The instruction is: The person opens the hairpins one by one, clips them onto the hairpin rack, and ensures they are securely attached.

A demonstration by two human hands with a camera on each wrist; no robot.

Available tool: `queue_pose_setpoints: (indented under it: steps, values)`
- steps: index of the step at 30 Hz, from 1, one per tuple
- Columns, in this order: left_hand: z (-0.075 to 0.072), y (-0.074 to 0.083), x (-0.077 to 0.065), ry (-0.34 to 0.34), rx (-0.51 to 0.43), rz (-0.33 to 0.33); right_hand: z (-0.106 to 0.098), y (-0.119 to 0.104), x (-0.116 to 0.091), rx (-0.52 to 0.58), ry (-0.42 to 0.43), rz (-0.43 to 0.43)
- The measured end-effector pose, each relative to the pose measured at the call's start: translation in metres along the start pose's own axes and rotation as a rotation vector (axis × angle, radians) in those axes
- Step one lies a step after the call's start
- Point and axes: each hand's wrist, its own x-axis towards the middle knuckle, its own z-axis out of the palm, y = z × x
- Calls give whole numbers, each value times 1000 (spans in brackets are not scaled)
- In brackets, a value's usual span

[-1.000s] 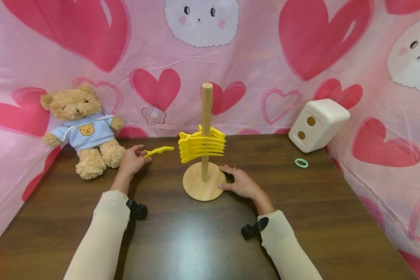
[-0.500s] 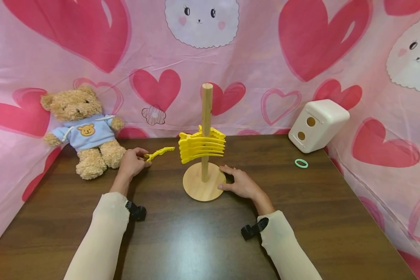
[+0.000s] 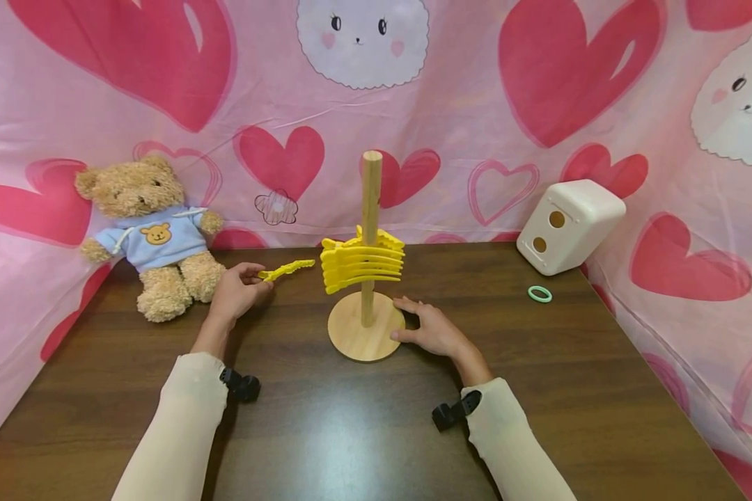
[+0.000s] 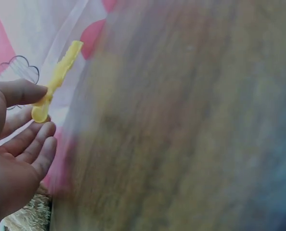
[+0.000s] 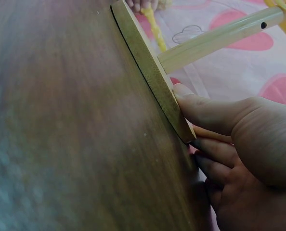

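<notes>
In the head view my left hand (image 3: 237, 291) pinches a yellow alligator hair clip (image 3: 291, 268) by its near end, its long jagged end pointing right. The left wrist view shows the thumb on one side of the clip (image 4: 61, 70) and fingertips on the other. A wooden stand (image 3: 366, 343) with a round base and upright post is at the middle of the table. Several more yellow clips (image 3: 363, 268) are fastened across the post. My right hand (image 3: 435, 329) holds the base's right edge; in the right wrist view its thumb lies over the rim (image 5: 152, 72), fingers at the edge.
A teddy bear (image 3: 157, 236) in a blue top leans on the pink heart-patterned backdrop, close behind my left hand. At the right stand a white box (image 3: 570, 226) with two round holes and a small green ring (image 3: 539, 293), both on the dark wooden table (image 3: 351, 431).
My left hand has turned slightly with the hair clip in it, and the left forearm has shifted a little left. My right hand and the stand have stayed put.
</notes>
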Motion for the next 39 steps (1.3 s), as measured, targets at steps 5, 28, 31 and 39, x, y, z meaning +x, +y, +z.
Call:
queue_pose_setpoints:
  steps: [5, 28, 31, 39]
  values:
    - [1, 4, -3, 68, -69, 28, 0, 0, 0, 3, -4, 2]
    - [-7, 61, -27, 156, -545, 259, 1, 0, -1, 8, -7, -11]
    - [-10, 65, -29, 164, -531, 280, 1, 0, -2, 15, -10, -8]
    - [-14, 83, -35, 185, -582, 446, -1, -2, -2, 17, -6, -33]
